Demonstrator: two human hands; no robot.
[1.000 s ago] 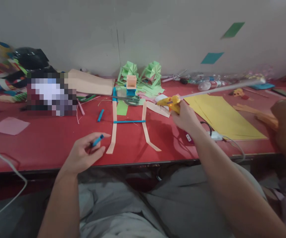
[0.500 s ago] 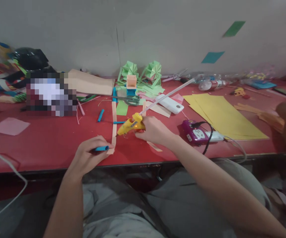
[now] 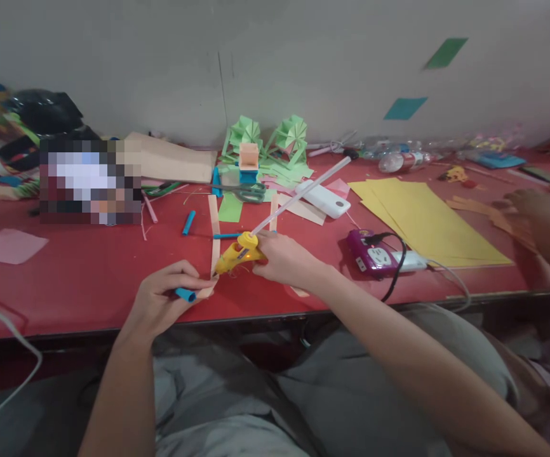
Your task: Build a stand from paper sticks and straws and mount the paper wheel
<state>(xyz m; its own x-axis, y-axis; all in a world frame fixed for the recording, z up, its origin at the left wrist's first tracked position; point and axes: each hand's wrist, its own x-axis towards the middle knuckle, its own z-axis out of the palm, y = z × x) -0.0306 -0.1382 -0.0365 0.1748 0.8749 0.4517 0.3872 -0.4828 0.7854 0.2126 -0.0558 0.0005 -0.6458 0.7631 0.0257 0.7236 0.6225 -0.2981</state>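
Note:
My right hand (image 3: 284, 259) is wrapped round a yellow glue gun (image 3: 237, 255), a long clear glue stick (image 3: 303, 192) rising from its back. The gun's nozzle points down at the near end of a peach paper strip (image 3: 214, 219), close to my left fingertips. My left hand (image 3: 167, 295) holds a short blue paper tube (image 3: 186, 294) in its curled fingers, while its thumb and forefinger touch the strip's near end. A thin blue paper roll (image 3: 227, 236) lies across from this strip toward a second peach strip (image 3: 274, 212), partly hidden behind my right hand.
Another blue tube (image 3: 188, 223) lies to the left. Beyond are scissors (image 3: 251, 192), green folded-paper pieces (image 3: 291, 136) and a white device (image 3: 325, 200). To the right sit a purple power socket (image 3: 375, 255) with cables and yellow sheets (image 3: 439, 222). Another person's hand (image 3: 544, 216) is at far right.
My right hand has moved the glue gun left and down, bringing its nozzle to the strip's near end. The blue tube in my left hand has tilted. The other person's hand has reached further in.

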